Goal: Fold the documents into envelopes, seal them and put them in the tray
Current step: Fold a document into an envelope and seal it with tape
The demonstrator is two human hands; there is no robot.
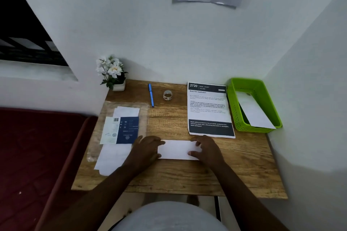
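A white envelope or folded sheet (177, 149) lies flat on the wooden desk (187, 176) in front of me. My left hand (145, 149) presses on its left end and my right hand (205, 149) presses on its right end, fingers spread over the paper. A printed document (209, 109) with dark header and footer bands lies beyond the right hand. The green plastic tray (234, 107) stands at the far right with one white envelope (253, 112) leaning inside. At the left, a clear plastic pack (120, 127) holds white envelopes and a blue card.
A blue pen (151, 95) and a roll of clear tape (167, 95) lie at the back of the desk. A small pot of white flowers (112, 73) stands in the back left corner. White walls close the back and right sides. A dark red mattress (37, 155) lies to the left.
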